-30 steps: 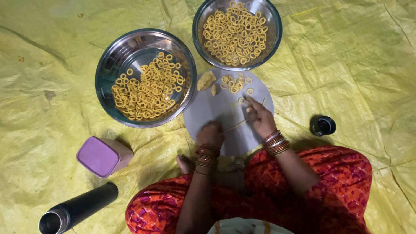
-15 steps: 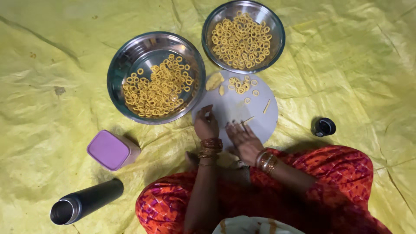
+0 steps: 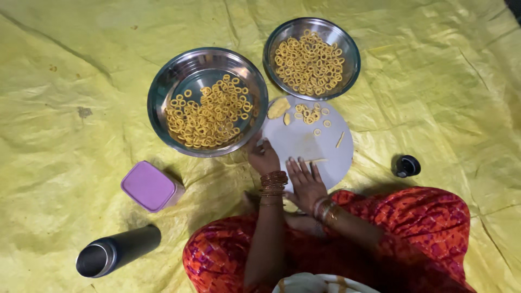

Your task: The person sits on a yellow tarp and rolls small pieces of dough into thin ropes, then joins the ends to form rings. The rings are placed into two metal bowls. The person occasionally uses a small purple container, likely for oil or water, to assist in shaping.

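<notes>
While the right hand (image 3: pixel 305 182) has drawn back from the far ring pile, it now lies open, flat on a dough strip (image 3: pixel 316 160) | left hand (image 3: pixel 264 157) curled at white board (image 3: pixel 304 142) edge, grip unclear | rolling resumed.

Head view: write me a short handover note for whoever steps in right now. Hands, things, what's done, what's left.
Left hand: fingers curled at the near-left edge of the round white board, holding nothing I can make out.
Right hand: flat, palm down, on a thin dough strip on the board.
Done: two steel bowls hold many dough rings; a few rings lie on the board.
Left: a dough lump and a short strip are unshaped.
</notes>
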